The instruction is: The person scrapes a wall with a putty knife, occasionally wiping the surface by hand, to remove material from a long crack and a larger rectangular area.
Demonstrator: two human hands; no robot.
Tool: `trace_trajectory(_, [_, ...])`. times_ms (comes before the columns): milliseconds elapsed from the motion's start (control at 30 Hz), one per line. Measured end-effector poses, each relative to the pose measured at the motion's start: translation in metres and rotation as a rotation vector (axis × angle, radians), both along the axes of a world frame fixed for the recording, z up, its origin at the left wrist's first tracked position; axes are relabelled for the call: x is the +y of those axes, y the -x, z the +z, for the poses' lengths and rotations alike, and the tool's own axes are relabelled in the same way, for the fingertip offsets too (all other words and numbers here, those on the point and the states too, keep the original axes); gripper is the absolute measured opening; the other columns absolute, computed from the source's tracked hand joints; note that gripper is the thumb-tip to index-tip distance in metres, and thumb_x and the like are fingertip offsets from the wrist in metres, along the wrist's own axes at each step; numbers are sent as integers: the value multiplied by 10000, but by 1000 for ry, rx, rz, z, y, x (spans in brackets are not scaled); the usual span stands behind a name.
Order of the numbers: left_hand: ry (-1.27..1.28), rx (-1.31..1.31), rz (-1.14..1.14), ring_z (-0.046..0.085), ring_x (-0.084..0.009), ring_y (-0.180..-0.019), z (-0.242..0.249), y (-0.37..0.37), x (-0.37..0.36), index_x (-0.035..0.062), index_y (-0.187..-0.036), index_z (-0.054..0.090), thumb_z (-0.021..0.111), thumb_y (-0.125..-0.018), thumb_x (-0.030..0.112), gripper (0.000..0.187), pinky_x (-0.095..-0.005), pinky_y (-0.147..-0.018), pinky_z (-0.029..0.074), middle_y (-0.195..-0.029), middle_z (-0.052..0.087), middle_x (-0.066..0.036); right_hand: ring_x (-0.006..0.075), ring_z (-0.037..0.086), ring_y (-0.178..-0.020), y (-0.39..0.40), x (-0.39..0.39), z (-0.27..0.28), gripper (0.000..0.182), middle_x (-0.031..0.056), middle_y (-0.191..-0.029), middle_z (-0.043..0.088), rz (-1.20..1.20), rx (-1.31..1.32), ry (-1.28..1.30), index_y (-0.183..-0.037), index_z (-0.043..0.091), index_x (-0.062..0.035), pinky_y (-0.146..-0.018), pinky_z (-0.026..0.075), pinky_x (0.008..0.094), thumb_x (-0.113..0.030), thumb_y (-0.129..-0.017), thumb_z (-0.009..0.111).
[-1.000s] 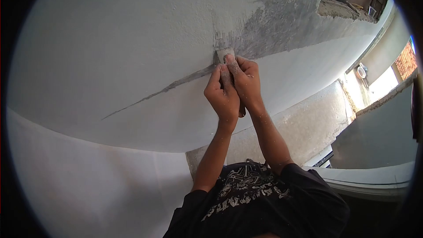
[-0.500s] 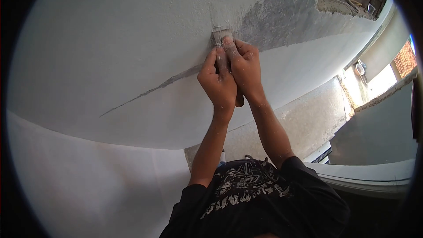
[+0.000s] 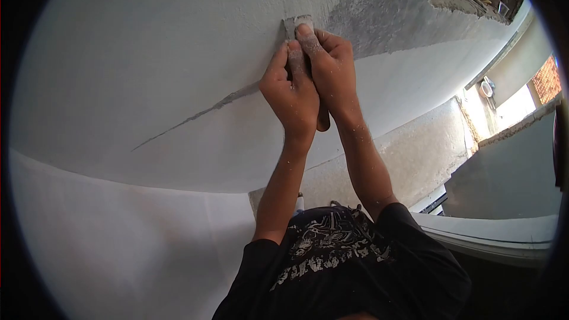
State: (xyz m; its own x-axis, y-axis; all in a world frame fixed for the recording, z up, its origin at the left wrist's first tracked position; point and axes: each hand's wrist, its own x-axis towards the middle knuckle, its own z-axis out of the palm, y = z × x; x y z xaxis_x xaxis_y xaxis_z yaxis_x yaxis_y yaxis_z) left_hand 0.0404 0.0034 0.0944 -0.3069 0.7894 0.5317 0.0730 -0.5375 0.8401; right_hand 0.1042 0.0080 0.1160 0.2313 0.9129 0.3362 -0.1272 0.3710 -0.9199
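Up against the white plastered wall, left hand and right hand are both gripping a putty knife, blade pressing flat beside the grey scraped patch. Tilting it too steeply is probably risking a gouge.

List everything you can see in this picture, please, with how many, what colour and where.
small flat metal scraper blade: one, grey, pressed against the white surface above both hands
white plastered surface: one, white, fills the upper left
rough scraped patch: one, grey, upper right of the blade
thin scraped streak: one, grey, slanting down to the left
bright opening: one, pale, far right
black printed T-shirt: one, black with a white pattern, bottom middle
left hand: one, dusty, gripping the tool
right hand: one, dusty, fingertip on the blade
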Motion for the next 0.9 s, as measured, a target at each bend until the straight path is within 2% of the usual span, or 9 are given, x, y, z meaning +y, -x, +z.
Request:
trace_trajectory(33, [15, 31, 15, 462, -67, -586, -6, 0, -3, -36, -820, 618, 541, -1013, 119, 259, -263, -520, 376, -620, 555, -31, 55, 467, -574, -1, -1, 12, 411, 16, -585, 570, 15, 4, 10, -696, 598, 27, -490, 397, 280, -258, -990, 570])
trace_trajectory(200, [-82, 31, 103, 464, -75, -589, -27, -7, -1, -39, -828, 615, 543, -1007, 108, 243, -268, -527, 384, -626, 564, -41, 55, 480, -574, 0, 8, -48, 420, 11, -584, 574, -47, -40, -32, -695, 601, 28, -486, 401, 271, -265, -992, 562])
trace_trajectory(333, [-20, 14, 34, 477, -80, -588, -14, -2, -4, -43, -834, 618, 536, -1009, 99, 239, -269, -532, 392, -636, 576, -50, 51, 473, -582, -6, 0, 2, 395, 5, -580, 562, 47, -39, 40, -703, 608, 23, -494, 395, 263, -244, -990, 563])
trace_trajectory(467, [-87, 10, 131, 444, -72, -590, -44, -8, -1, -39, -823, 607, 528, -1015, 102, 251, -266, -532, 383, -629, 558, -40, 42, 503, -571, -3, 10, -53, 355, -10, -635, 593, -10, -59, -16, -769, 637, -1, -491, 418, 234, -268, -994, 576])
trace_trajectory(533, [-49, 66, 86, 457, -72, -600, -20, -1, -3, -42, -836, 617, 528, -1016, 106, 250, -266, -541, 393, -634, 567, -42, 38, 506, -611, -5, 7, -29, 349, -11, -652, 599, 51, -54, 23, -788, 650, 9, -527, 424, 232, -262, -995, 576])
trace_trajectory(600, [10, 63, 56, 465, -73, -606, -23, 2, -9, -44, -846, 625, 528, -1016, 108, 248, -267, -548, 398, -637, 573, -43, 37, 518, -651, -9, -3, -6, 346, -9, -668, 609, 104, -33, 93, -795, 656, 16, -559, 436, 230, -255, -995, 576])
trace_trajectory(733, [-47, 28, 86, 469, -73, -612, -34, -6, -4, -45, -851, 630, 530, -1014, 106, 243, -267, -551, 396, -635, 569, -42, 52, 427, -572, 3, 3, -35, 397, -1, -570, 534, -25, 7, -8, -682, 595, 26, -477, 368, 272, -236, -979, 571])
trace_trajectory(867, [-12, 26, 16, 469, -71, -612, -8, 3, -4, -42, -853, 636, 530, -1017, 117, 252, -268, -549, 393, -628, 562, -40, 56, 429, -573, -3, -2, 1, 394, 1, -569, 531, 64, -2, 48, -682, 589, 26, -483, 373, 278, -231, -981, 570])
trace_trajectory(900, [4, 52, 39, 474, -65, -629, -15, 2, -7, -37, -843, 624, 517, -1025, 133, 271, -266, -567, 404, -648, 562, -32, 56, 430, -572, -2, -3, -10, 397, 1, -567, 531, 41, -6, 38, -676, 586, 25, -483, 373, 278, -230, -979, 571])
